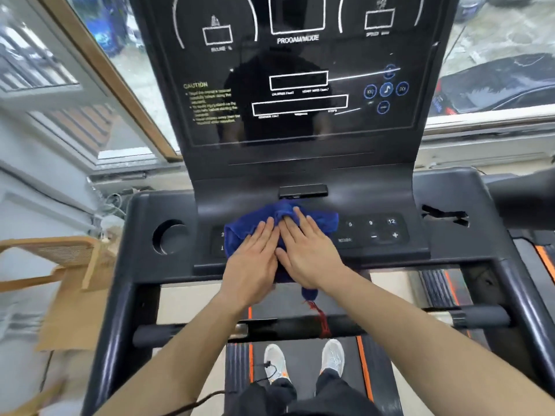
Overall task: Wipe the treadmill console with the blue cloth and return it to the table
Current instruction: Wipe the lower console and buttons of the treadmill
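The wiping step is under way: the left hand (253,255) and right hand (306,250) lie flat, fingers together, pressing the bunched blue terry cloth (318,219) onto the black treadmill console's (300,163) button panel. Next, the glossy display above likely needs sweeping.

Off to our left there's a wooden chair (57,259) with a woven cane back, and some flat brown cardboard (72,319) leaning just beside it. Behind that we can see a tangle of cables (112,202) along the wall under the window (126,70). Outside the glass it's blurry, but we can make out a blue car (105,22) on the left and a dark car (495,85) on the right. Down below we've got grey sneakers (274,363) with orange soles and black trousers (300,397).
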Motion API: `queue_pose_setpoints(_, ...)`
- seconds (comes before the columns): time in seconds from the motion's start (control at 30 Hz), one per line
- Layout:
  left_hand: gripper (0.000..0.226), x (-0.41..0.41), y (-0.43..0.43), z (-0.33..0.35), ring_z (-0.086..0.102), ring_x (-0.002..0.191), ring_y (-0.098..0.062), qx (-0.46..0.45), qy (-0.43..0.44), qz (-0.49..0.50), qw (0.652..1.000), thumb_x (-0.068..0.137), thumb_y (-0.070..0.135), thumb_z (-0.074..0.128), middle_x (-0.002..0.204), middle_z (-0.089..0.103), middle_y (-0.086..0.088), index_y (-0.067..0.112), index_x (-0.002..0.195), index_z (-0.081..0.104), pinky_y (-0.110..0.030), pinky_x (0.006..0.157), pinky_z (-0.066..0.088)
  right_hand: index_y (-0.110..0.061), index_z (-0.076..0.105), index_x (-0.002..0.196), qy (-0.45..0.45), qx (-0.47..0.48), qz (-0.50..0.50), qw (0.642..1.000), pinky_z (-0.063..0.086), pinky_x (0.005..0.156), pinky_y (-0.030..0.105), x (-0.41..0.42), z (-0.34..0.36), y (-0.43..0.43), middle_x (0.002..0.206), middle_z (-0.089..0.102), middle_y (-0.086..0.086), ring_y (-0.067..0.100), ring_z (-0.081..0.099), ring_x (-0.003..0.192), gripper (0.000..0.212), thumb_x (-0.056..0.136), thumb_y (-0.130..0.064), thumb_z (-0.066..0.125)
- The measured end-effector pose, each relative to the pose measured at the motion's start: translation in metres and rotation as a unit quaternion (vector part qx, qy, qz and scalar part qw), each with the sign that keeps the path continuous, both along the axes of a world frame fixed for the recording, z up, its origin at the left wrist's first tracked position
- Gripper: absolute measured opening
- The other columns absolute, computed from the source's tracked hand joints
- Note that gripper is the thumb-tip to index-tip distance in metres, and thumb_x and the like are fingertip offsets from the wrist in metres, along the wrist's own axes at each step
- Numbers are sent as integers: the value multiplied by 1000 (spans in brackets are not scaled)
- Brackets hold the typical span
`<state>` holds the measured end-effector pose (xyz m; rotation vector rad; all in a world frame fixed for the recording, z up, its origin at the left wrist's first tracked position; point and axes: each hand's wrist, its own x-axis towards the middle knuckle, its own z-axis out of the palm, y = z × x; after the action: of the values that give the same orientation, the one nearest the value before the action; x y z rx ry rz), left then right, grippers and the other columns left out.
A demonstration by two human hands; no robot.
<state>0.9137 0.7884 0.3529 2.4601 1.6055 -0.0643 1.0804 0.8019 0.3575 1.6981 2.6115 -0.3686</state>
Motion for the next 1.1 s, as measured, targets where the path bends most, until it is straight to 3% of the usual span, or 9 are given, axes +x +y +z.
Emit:
queue_pose_setpoints(0.17,57,-70,-25,0,36,145,-31,26,-2,74,997,97,22,30,156,37,-17,0,149,39,-45,114,36,-6,16,160,-9,-17,61,998,-1,127,43,-81,5,-2,168,18,11,30,-3,157,83,94,-52,-3)
queue_pose_setpoints(0.3,60,-66,-23,-2,28,149,-30,19,2,82,996,98,28,24,160,31,-15,4,153,34,-42,119,21,-11,9,161,-38,-18,77,996,0,126,41,-69,6,-2,170,11,4,25,-3,157,71,105,-53,17)
queue_pose_setpoints(0.4,64,-27,-3,2,16,153,-26,2,-23,50,998,98,33,13,165,19,-10,10,157,24,-38,121,10,-13,12,162,-49,-12,56,997,4,126,39,-19,7,6,169,14,2,23,3,157,71,104,-54,19)
queue_pose_setpoints(0.5,58,42,21,6,8,155,-22,-16,-53,10,998,105,33,21,167,9,-5,14,159,17,-41,125,10,-11,19,161,-59,-16,-7,998,11,125,40,52,4,8,168,22,3,24,9,157,76,100,-55,9)
queue_pose_setpoints(0.7,62,177,22,1,2,155,-26,1,4,-137,991,105,28,28,168,-1,-9,8,159,6,-43,123,13,0,31,155,-75,0,-163,984,27,121,47,166,-4,-36,159,38,17,38,28,150,72,101,-45,16)
queue_pose_setpoints(0.8,63,177,1,-1,12,153,-29,24,17,-183,983,102,26,32,167,9,-14,4,158,13,-42,122,22,5,41,149,-64,41,-189,979,33,115,50,158,-12,-63,151,47,22,44,37,143,66,100,-37,28)
queue_pose_setpoints(0.9,60,139,-10,-10,40,144,-28,51,-2,-199,979,92,18,33,157,38,-15,3,149,41,-37,113,40,2,41,149,-13,58,-186,981,32,116,47,125,-18,-80,151,47,18,43,37,142,62,97,-31,39)
queue_pose_setpoints(1.0,49,104,-12,-12,66,115,-26,86,-108,-169,976,83,13,42,130,67,-10,9,124,68,-37,93,55,-10,45,149,100,50,-197,974,41,114,44,90,-12,-86,151,50,5,33,44,139,58,92,-17,54)
queue_pose_setpoints(1.1,36,87,-8,5,67,86,-29,85,-197,-91,973,72,12,52,99,72,-4,13,103,71,-41,74,51,-21,61,133,202,70,-232,949,54,97,38,68,5,-82,127,69,-3,21,62,116,47,88,-10,59)
